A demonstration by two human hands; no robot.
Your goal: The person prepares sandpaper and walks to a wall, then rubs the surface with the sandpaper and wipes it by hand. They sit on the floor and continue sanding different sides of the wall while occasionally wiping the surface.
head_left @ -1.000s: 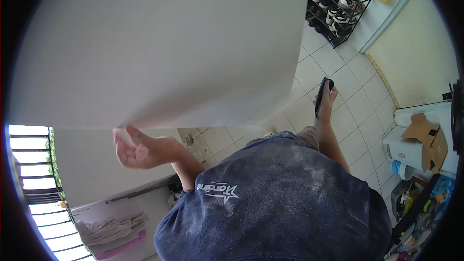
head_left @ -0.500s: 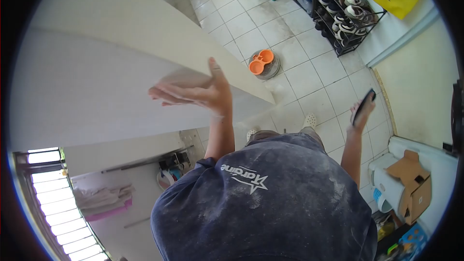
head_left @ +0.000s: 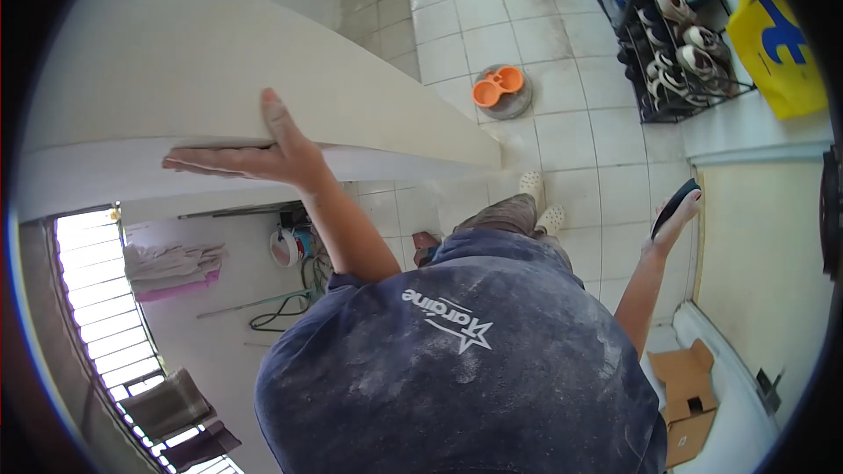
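My left hand (head_left: pixel 255 154) lies at the edge of the pale wall (head_left: pixel 351 79), fingers stretched out straight and thumb pointing away from them. Nothing is held in it. At the right, my right hand (head_left: pixel 678 219) is closed around a dark, flat, elongated object (head_left: pixel 674 208), too edge-on to identify. Between my arms is my dusty dark blue shirt (head_left: pixel 457 369), and pale clogs (head_left: pixel 531 184) are on my feet.
An orange double bowl (head_left: pixel 498 86) sits on a round grey base on the tiled floor. A black shoe rack (head_left: pixel 645 110) stands at upper right, beside a yellow bag (head_left: pixel 777 53). An open cardboard box (head_left: pixel 689 391) is at lower right. Cloths hang near the barred window at left.
The view has turned and shifted. My left hand has moved left against the wall edge, with its fingers straighter. The dark object remains in my right hand, and my feet have moved.
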